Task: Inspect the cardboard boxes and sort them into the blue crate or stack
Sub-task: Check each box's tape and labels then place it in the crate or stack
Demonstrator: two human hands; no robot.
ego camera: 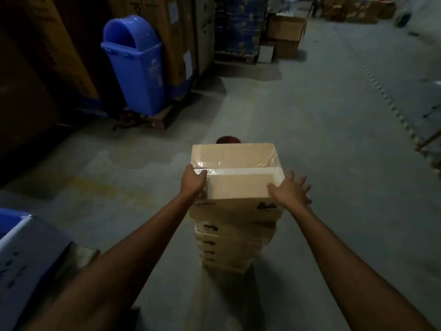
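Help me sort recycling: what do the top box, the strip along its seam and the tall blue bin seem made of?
The top box: cardboard, matte tan, with folded flaps and printed sides. The strip: likely clear plastic packing tape, glossy, since it catches the light. The tall blue bin: probably moulded plastic, smooth and slightly shiny, with highlights on its domed lid.

A warehouse: bare concrete floor (322, 120) around the box (235, 187) the left hand (193, 182) grips; tall cartons (71, 44) far left of that grip, a blue bin (136, 68) beside them; blue cases (238, 25) on a pallet (236, 59) and brown boxes (285, 32) far beyond it.
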